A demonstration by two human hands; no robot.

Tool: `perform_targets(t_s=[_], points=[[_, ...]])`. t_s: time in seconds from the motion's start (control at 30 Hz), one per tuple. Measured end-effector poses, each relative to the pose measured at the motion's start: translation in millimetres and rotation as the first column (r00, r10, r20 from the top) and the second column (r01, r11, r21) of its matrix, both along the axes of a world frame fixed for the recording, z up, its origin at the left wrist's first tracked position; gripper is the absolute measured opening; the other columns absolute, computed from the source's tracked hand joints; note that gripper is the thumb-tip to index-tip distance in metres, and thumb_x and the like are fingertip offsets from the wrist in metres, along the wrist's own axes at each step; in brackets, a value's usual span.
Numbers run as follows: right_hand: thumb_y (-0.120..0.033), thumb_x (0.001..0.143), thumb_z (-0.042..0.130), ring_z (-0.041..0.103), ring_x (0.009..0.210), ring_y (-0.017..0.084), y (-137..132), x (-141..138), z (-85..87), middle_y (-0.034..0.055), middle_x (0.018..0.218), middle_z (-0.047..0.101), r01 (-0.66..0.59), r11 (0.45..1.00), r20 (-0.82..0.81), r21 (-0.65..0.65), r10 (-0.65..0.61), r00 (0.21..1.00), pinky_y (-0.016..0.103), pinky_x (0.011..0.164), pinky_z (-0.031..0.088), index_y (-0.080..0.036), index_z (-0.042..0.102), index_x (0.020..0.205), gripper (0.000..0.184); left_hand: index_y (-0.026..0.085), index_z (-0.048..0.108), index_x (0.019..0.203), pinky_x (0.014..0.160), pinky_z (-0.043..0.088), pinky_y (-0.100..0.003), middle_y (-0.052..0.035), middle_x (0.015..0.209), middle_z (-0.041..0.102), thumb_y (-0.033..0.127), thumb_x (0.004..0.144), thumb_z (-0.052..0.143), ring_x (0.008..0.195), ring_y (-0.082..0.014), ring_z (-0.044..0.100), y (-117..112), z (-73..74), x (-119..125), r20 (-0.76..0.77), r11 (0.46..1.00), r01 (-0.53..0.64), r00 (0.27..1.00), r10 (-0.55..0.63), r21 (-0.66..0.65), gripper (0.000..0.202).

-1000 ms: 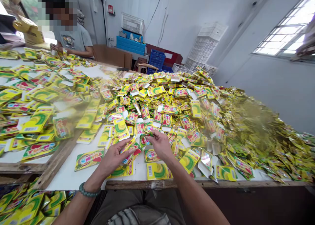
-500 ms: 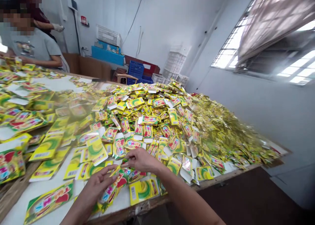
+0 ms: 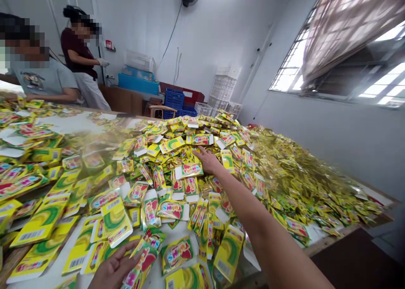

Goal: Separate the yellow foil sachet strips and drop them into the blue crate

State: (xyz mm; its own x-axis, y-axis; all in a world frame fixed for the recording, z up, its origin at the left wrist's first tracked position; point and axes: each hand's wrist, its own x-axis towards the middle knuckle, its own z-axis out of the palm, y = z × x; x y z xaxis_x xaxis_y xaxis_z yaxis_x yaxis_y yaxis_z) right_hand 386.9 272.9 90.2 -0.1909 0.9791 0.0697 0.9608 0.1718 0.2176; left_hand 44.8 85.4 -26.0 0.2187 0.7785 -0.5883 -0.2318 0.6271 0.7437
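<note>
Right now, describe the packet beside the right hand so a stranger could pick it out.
Find the heap of yellow packets on the long table; the right hand rests near its crest. The packet lies just beside that hand's thumb, face up. Unlike its neighbours, it lies uncovered, red lettering whole, white flap at its left end.
</note>
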Motion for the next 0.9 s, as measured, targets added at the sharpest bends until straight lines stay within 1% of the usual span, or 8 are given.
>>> perform_targets(t_s=[0.17,0.27,0.37,0.43,0.53,0.63,0.73,0.9], points=[[-0.013,0.075,0.055,0.057,0.109,0.028,0.8,4.7,-11.1,0.0137,0.134,0.049,-0.081,0.994,-0.153,0.066,0.091,0.984,0.036,0.090,0.046,-0.019,0.045,0.136,0.062,0.021,0.063,0.113,0.069,0.058,-0.027,-0.0044,0.090,0.077,0.042,0.047,0.088,0.092,-0.0272,0.071,-3.9,16.3,-2.7,-0.076,0.997,-0.070,0.995,0.067,-0.033,0.073],[-0.012,0.071,0.056,0.056,0.111,0.028,-3.3,13.8,-9.8,0.0125,0.128,0.056,-0.010,0.978,-0.311,0.207,0.075,0.947,0.037,0.093,0.046,-0.017,0.051,0.130,0.059,0.018,0.062,0.113,0.068,0.056,-0.026,-0.0048,0.088,0.077,0.042,0.048,0.088,0.087,-0.0249,0.071,-5.8,16.7,-6.7,-0.100,0.996,-0.087,0.991,0.086,-0.008,0.073],[-0.011,0.068,0.053,0.056,0.111,0.027,-12.1,14.1,2.3,0.0134,0.122,0.060,0.115,0.916,-0.474,0.384,0.089,0.876,0.040,0.097,0.044,-0.014,0.055,0.123,0.055,0.016,0.063,0.110,0.069,0.055,-0.025,-0.0039,0.082,0.076,0.045,0.051,0.086,0.083,-0.0225,0.071,-10.8,15.3,-10.8,-0.104,0.993,-0.096,0.989,0.102,0.062,0.069],[-0.013,0.069,0.053,0.056,0.111,0.027,-28.7,1.8,12.7,0.0128,0.120,0.062,0.135,0.868,-0.534,0.478,0.166,0.829,0.041,0.096,0.044,-0.014,0.056,0.120,0.052,0.016,0.064,0.109,0.068,0.054,-0.025,-0.0031,0.081,0.076,0.045,0.051,0.086,0.080,-0.0215,0.071,-15.6,15.8,-13.4,-0.095,0.991,-0.103,0.989,0.111,0.083,0.068],[-0.014,0.070,0.054,0.057,0.111,0.025,-76.4,-37.7,16.5,0.0093,0.118,0.062,-0.034,0.847,-0.519,0.531,0.356,0.777,0.038,0.096,0.045,-0.019,0.058,0.116,0.046,0.017,0.064,0.108,0.066,0.054,-0.025,-0.0027,0.084,0.076,0.045,0.049,0.086,0.079,-0.0210,0.071,-22.7,16.5,-19.3,-0.085,0.988,-0.137,0.986,0.144,0.076,0.069],[-0.007,0.073,0.051,0.054,0.116,0.022,-137.1,-88.7,-6.6,0.0095,0.123,0.059,-0.294,0.869,-0.488,0.397,0.472,0.735,0.033,0.095,0.046,-0.020,0.057,0.118,0.048,0.016,0.063,0.108,0.065,0.054,-0.023,-0.0018,0.079,0.076,0.044,0.047,0.087,0.074,-0.0186,0.070,-28.5,13.4,-27.8,-0.083,0.980,-0.189,0.978,0.193,0.057,0.071],[-0.001,0.073,0.048,0.054,0.111,0.024,-179.9,-130.3,-47.8,0.0111,0.133,0.053,-0.412,0.887,-0.338,0.208,0.460,0.821,0.035,0.091,0.046,-0.020,0.055,0.124,0.055,0.015,0.061,0.112,0.063,0.053,-0.022,-0.0004,0.073,0.076,0.043,0.047,0.087,0.068,-0.0159,0.070,-33.8,9.9,-36.1,-0.098,0.974,-0.221,0.970,0.224,0.040,0.075],[0.000,0.074,0.052,0.049,0.110,0.026,-181.1,-149.3,-93.3,0.0100,0.141,0.045,-0.327,0.944,-0.219,-0.035,0.312,0.924,0.039,0.090,0.044,-0.028,0.051,0.132,0.064,0.014,0.059,0.116,0.060,0.052,-0.023,-0.0003,0.072,0.076,0.044,0.049,0.086,0.065,-0.0163,0.069,-39.0,13.8,-42.1,-0.114,0.962,-0.257,0.957,0.267,0.093,0.078]])
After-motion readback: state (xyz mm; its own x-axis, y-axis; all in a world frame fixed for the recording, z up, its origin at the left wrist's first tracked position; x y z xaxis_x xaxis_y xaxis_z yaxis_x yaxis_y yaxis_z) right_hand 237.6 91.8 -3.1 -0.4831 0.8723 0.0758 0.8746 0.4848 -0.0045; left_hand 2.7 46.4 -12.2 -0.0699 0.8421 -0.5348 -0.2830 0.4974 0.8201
